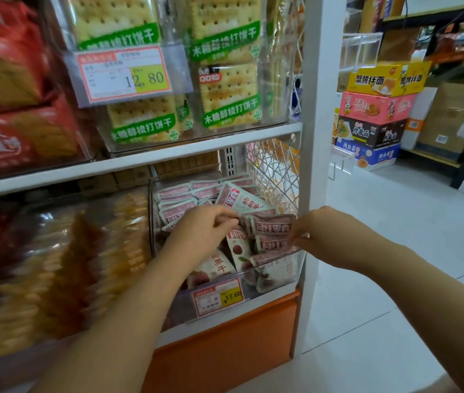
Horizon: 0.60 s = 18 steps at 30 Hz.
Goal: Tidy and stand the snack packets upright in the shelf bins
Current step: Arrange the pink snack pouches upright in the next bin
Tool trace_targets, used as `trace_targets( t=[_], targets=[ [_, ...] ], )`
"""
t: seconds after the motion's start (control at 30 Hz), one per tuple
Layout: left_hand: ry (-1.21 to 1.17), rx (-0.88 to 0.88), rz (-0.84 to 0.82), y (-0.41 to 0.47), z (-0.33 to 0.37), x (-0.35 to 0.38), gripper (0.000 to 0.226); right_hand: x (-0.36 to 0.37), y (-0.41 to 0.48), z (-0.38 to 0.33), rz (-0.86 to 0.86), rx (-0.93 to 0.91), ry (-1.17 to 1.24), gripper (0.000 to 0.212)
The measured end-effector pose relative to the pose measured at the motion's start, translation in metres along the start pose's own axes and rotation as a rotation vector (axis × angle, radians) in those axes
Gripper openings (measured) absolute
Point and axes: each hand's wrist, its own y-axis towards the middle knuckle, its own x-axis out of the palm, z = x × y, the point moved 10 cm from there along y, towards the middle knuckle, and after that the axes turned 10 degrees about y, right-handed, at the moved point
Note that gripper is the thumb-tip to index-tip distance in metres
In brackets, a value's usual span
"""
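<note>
Left hand point(205, 232) and right hand point(317, 232), each grip pinching sealed edges of snack packets point(272, 228) in a clear bin point(277, 258); light, floppy, probably slippery, seams likely hold best.

both hands pinch snack packets point(272, 226) over clear bin point(270, 263).
</note>
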Motion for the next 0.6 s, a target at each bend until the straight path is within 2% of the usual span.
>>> trace_targets(
  t=[0.07,0.17,0.3,0.37,0.43,0.5,0.6],
  targets=[
    [0.053,-0.057,0.096,-0.003,-0.018,-0.013,0.028,-0.01,0.0,-0.01,0.081,-0.024,0.062,0.021],
    [0.184,-0.057,-0.013,-0.006,-0.018,0.007,0.04,-0.012,0.004,-0.035,0.161,-0.111,0.129,0.022],
    [0.363,0.01,0.074,-0.004,0.001,0.011,0.045,0.011,0.017,-0.055,0.043,-0.186,0.106,0.025],
    [0.403,-0.018,0.069,-0.001,0.001,0.016,0.044,0.024,0.025,-0.051,-0.033,-0.184,0.066,0.021],
    [0.341,-0.076,0.032,0.003,-0.005,0.022,0.035,0.035,0.031,-0.041,-0.102,-0.141,0.048,0.018],
    [0.151,-0.125,0.034,0.005,-0.011,0.023,0.027,0.039,0.036,-0.033,-0.128,-0.106,0.069,0.018],
    [-0.195,-0.139,0.128,0.006,-0.016,0.003,0.039,0.039,0.037,-0.032,-0.149,-0.115,0.072,0.019]
  ],
)
